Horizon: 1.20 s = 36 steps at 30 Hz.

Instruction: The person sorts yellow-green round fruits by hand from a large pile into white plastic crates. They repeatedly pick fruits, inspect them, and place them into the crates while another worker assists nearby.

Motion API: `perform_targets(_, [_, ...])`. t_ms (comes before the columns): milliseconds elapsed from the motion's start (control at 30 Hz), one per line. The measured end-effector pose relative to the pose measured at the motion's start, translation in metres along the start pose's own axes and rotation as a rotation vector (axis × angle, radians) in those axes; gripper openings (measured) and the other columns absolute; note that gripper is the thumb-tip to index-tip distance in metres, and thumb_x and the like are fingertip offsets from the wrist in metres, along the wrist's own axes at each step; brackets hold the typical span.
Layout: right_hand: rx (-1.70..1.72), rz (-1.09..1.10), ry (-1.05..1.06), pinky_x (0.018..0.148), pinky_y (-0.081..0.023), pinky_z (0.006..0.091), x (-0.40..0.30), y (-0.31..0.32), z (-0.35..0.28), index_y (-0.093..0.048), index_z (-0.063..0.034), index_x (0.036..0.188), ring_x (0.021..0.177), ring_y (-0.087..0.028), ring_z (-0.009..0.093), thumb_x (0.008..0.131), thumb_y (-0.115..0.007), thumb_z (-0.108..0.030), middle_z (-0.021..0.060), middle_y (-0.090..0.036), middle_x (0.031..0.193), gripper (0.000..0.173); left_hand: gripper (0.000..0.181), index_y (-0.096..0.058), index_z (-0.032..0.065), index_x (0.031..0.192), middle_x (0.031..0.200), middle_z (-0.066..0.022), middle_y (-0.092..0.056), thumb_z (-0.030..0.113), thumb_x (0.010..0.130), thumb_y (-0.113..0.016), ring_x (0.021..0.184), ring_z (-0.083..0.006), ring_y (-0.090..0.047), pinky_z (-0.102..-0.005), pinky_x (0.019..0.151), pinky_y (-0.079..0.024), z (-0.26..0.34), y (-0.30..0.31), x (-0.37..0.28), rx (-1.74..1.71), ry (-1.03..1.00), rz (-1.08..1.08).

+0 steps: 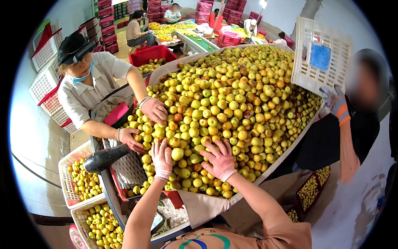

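A large heap of yellow-green jujubes [217, 102], many with reddish-brown patches, fills the cloth-lined sorting table [205, 205] before me. My left hand [162, 160], in a thin pinkish glove, rests palm down on the near edge of the heap with its fingers raised forward. To its right, my right hand [219, 160] lies flat on the fruit in a matching glove, fingers spread. Neither hand grasps a fruit. Just beyond my left hand, a co-worker's two gloved hands [154, 110] touch the heap from the left side.
At right another person's gloved hand [337, 104] holds a tilted white plastic crate [323, 56] over the heap. A black tube [105, 158] juts out at left. Crates of jujubes [104, 222] stand low on the left. Further crates [311, 190] sit below right. People work behind.
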State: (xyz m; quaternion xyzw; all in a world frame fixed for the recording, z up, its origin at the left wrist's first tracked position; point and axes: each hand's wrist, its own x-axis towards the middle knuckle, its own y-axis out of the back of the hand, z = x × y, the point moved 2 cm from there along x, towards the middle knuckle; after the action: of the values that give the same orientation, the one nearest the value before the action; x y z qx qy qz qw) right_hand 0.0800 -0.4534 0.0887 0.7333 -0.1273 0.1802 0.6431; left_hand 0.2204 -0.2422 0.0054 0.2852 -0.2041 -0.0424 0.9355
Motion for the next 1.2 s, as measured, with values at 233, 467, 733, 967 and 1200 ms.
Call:
perform_targets(233, [0.326,-0.025,0.345,0.107,-0.042,0.0454,0.003,0.025,0.033,-0.068,-0.0161,0.112,0.122,-0.055,0.028,0.084,-0.071,-0.035,0.0034,-0.063,0.128,0.034,0.051,-0.049,0.0104,0.142,0.152,-0.0175,-0.04,0.032,0.096,-0.055,0.143,-0.0419,-0.029,-0.0594,0.115,-0.017,0.065,0.001,-0.03,0.214,-0.07,-0.017])
perform_targets(467, [0.06,0.046,-0.247,0.106,-0.047,0.0423,0.039,0.082,0.14,-0.062,-0.0106,0.125,0.119,-0.059,0.03,0.093,-0.063,-0.032,0.0122,-0.062,0.131,0.038,0.055,-0.048,0.0079,0.141,0.147,-0.0208,-0.042,0.027,0.091,-0.061,0.138,-0.0426,-0.034,-0.055,0.116,-0.023,0.085,-0.006,-0.059,0.106,-0.165,-0.099])
perform_targets(733, [-0.304,-0.284,-0.455,0.095,-0.054,0.0411,0.079,0.064,0.182,-0.045,-0.0111,0.136,0.126,-0.051,0.031,0.082,-0.075,-0.022,0.0145,-0.038,0.145,0.063,0.052,-0.055,0.0093,0.134,0.144,-0.021,-0.044,0.018,0.084,-0.068,0.134,-0.0436,-0.039,-0.0567,0.113,-0.029,0.127,-0.017,-0.065,0.112,-0.241,-0.097])
perform_targets(967, [0.151,0.024,-0.525,0.087,-0.054,0.046,0.083,0.081,0.208,-0.059,-0.0164,0.106,0.098,-0.063,0.034,0.084,-0.064,-0.011,0.0096,-0.054,0.119,0.023,0.046,-0.058,0.0057,0.129,0.142,-0.0203,-0.047,0.011,0.084,-0.068,0.132,-0.0426,-0.041,-0.0509,0.111,-0.034,0.129,-0.006,-0.076,0.075,-0.193,-0.079])
perform_targets(1200, [-0.252,-0.225,-0.478,0.087,-0.056,0.0451,0.118,0.093,0.207,-0.046,-0.0282,0.133,0.114,-0.059,0.031,0.091,-0.062,-0.025,0.008,-0.058,0.126,0.045,0.04,-0.06,0.0047,0.123,0.14,-0.0201,-0.049,0.012,0.084,-0.069,0.131,-0.0427,-0.043,-0.0513,0.111,-0.033,0.16,0.0,-0.086,-0.009,-0.317,-0.093])
